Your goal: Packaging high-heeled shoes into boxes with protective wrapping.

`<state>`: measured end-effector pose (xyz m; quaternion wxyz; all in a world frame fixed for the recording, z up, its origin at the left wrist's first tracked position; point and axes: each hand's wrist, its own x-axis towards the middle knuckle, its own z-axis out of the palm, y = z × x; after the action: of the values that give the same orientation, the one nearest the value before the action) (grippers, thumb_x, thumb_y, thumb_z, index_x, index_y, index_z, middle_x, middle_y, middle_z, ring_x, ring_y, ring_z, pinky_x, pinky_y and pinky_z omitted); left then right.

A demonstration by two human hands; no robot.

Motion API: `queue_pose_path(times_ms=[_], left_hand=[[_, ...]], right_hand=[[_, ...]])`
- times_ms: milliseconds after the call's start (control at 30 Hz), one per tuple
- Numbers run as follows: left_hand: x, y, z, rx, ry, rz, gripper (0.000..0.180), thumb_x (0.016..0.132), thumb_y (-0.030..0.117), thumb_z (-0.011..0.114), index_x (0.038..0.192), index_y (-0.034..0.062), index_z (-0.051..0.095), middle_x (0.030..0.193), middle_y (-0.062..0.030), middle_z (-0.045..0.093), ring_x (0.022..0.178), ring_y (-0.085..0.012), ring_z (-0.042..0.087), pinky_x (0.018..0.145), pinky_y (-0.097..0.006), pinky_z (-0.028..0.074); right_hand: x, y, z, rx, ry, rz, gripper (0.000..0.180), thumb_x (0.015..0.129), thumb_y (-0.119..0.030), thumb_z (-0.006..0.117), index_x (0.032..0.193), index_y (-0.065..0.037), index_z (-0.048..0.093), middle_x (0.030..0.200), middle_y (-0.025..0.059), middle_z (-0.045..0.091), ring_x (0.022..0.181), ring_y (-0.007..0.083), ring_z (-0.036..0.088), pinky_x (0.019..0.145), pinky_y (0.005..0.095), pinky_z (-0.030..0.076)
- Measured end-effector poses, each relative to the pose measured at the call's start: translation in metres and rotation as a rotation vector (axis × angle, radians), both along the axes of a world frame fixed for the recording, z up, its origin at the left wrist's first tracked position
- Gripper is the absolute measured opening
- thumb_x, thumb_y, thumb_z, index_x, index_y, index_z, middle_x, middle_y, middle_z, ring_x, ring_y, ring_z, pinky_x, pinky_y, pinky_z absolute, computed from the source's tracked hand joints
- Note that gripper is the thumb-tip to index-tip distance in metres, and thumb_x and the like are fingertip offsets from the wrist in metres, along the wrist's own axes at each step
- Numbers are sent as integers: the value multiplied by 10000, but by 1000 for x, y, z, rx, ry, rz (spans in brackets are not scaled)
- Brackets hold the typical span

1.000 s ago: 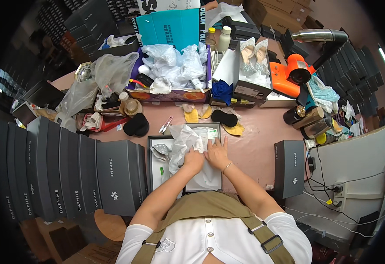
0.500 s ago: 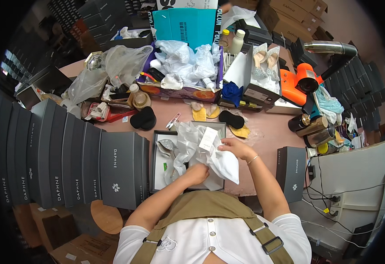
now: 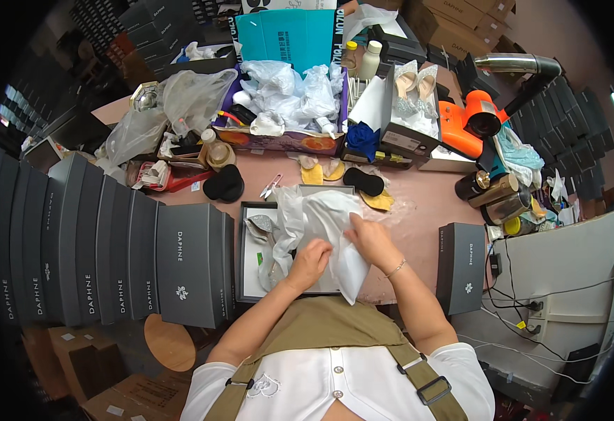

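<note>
An open grey shoebox lies in front of me on the pink tabletop. Inside its left part rests a glittery silver shoe, partly covered by thin wrapping. White tissue paper spreads over the right part of the box, and one end hangs down toward me past its near right corner. My right hand pinches the right edge of this paper between closed fingers. Over the box, my left hand has its fingers closed at the paper's left fold. Whatever the paper may wrap is hidden.
Grey shoeboxes stand in a row at left; another closed shoebox is at right. Beyond lie small scissors, black pads and yellow cloths. A carton of white wrapping and an orange heat blower stand farther back.
The small white label card on the paper has gone out of sight. My left hand has moved up and the paper has turned so its end hangs more steeply. The whole view has shifted slightly.
</note>
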<state>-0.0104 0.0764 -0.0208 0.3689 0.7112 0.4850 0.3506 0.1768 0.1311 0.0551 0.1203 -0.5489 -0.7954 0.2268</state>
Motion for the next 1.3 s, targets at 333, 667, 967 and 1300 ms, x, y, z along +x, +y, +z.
queue_pose_path(times_ms=[333,667,967,1300], left_hand=[[25,-30,66,-1016,-1289,192,570,880,601,498,1238,157,489,1093,-8,606,964,-161,580,679,-361,479],[-7,-37,63,-960,-1423,205,678,857,595,526,1347,140,412,1247,-48,548,1142,-192,539,956,-367,452],[-20,-49,31,-822,-1425,186,628,865,568,486,1332,151,441,1310,-44,514,1196,-220,500,973,-338,441],[-90,-42,53,-620,-625,149,580,815,335,718,1258,15,524,1144,-76,609,1077,-152,544,960,-328,422]], right_hand=[[-29,-6,20,395,595,-193,195,843,-107,656,1007,-5,631,864,161,623,718,323,600,641,360,480],[-35,-30,64,41,1100,-268,395,905,-252,630,1194,-6,521,986,43,593,738,93,551,672,230,468],[-52,-73,76,177,303,645,199,856,-206,622,808,-20,571,718,106,547,616,275,586,596,351,489],[-10,11,151,9,436,484,548,748,-360,729,1146,-19,571,1032,175,626,990,331,591,839,389,459]])
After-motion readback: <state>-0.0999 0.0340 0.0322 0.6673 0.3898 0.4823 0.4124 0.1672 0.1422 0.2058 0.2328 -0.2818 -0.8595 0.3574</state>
